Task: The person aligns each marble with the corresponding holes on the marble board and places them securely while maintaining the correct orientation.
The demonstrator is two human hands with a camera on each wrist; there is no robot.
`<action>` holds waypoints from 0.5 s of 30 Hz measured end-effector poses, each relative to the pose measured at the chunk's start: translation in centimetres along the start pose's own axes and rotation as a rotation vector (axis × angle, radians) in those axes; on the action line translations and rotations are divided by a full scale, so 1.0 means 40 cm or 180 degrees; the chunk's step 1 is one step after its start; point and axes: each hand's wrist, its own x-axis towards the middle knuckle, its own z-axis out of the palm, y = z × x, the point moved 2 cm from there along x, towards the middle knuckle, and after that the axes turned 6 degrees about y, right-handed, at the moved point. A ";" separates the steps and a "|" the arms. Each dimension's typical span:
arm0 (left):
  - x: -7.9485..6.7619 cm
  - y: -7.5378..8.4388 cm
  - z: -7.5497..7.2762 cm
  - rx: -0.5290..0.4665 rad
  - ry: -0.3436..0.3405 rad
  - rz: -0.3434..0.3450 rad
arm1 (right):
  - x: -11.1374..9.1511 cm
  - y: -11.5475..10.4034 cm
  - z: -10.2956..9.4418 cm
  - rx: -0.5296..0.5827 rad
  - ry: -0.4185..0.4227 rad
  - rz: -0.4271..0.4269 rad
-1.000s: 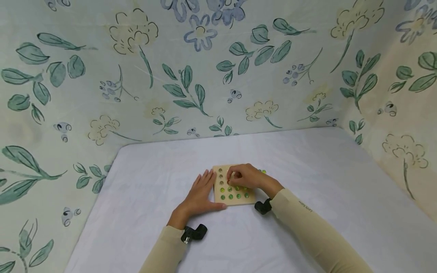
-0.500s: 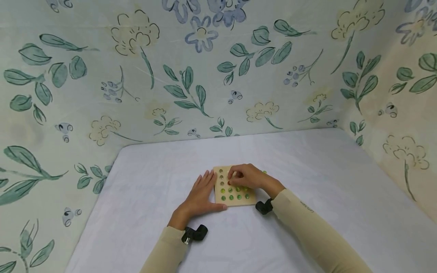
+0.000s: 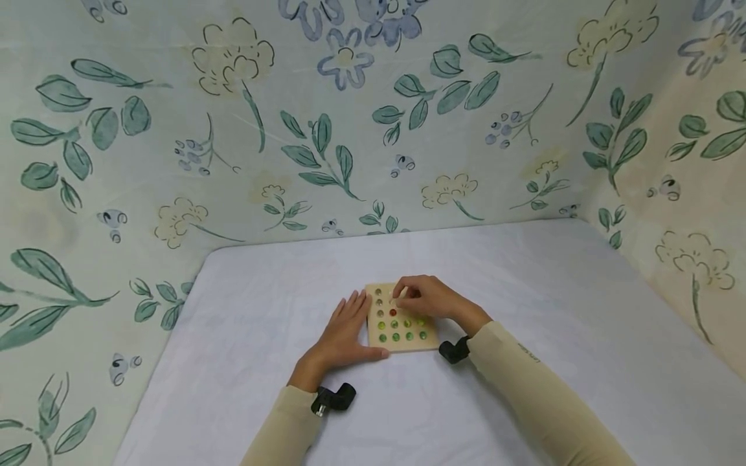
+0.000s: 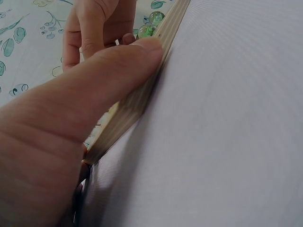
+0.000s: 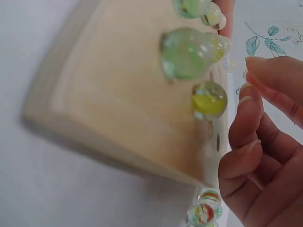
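A light wooden board (image 3: 402, 330) with rows of round hollows lies on the table. Green marbles (image 3: 396, 336) fill the nearest row, yellow-green ones sit in the row behind, and a red marble (image 3: 393, 312) rests in the row beyond. My left hand (image 3: 345, 333) lies along the board's left side, fingers straight, thumb against the front edge. Over the board's back right part, my right hand (image 3: 434, 299) hovers with loosely bent fingers. In the right wrist view its thumb and index fingertips are slightly apart, with no marble showing between them. Hollows at the back left hold no marbles.
Several swirled marbles (image 5: 203, 213) lie off the board beside its edge in the right wrist view, hidden by the right hand in the head view. A white cloth covers the table (image 3: 280, 285). Flower-patterned fabric (image 3: 350, 129) hangs behind it.
The right hand has let go of the red marble, which now shows uncovered in its hollow. That hand has shifted slightly up and right. The left hand stays on the board.
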 end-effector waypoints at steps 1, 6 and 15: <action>0.001 0.001 0.000 0.0022 -0.0010 -0.0009 | -0.001 0.000 -0.003 -0.0010 0.0030 0.0021; 0.000 0.001 -0.001 0.0031 -0.0016 -0.0028 | -0.004 0.001 -0.023 -0.0047 0.0128 0.0048; 0.000 0.002 0.000 -0.0013 0.0016 -0.0024 | -0.010 0.004 -0.048 -0.0134 0.0284 0.0141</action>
